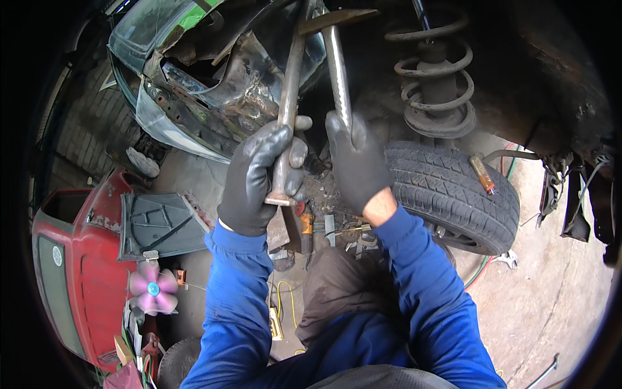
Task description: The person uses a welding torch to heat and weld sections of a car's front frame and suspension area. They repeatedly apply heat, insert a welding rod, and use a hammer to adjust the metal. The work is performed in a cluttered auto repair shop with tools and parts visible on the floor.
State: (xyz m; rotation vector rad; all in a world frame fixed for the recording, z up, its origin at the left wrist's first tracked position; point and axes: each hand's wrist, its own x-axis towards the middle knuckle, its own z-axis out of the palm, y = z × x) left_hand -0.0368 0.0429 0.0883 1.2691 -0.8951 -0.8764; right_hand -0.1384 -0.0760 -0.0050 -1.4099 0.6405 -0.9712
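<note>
My left hand, in a dark glove, is wrapped round a long metal bar with a flared, flat lower end. The bar stands nearly upright, and its top runs out of the upper edge. In my gloved right hand is a hammer with a metal handle, held head up. Its long, thin, rusty head lies across in front of the bar near the top; whether the two touch I cannot tell. Beyond the tools a coil spring with a shock absorber hangs at the upper right.
A tyre lies beside my right arm, with an orange-brown lighter-like object on it. A damaged car body fills the upper left. Further left are a red vehicle cab, a dark panel and a spinning pink fan. An orange-and-grey power tool lies below my hands.
</note>
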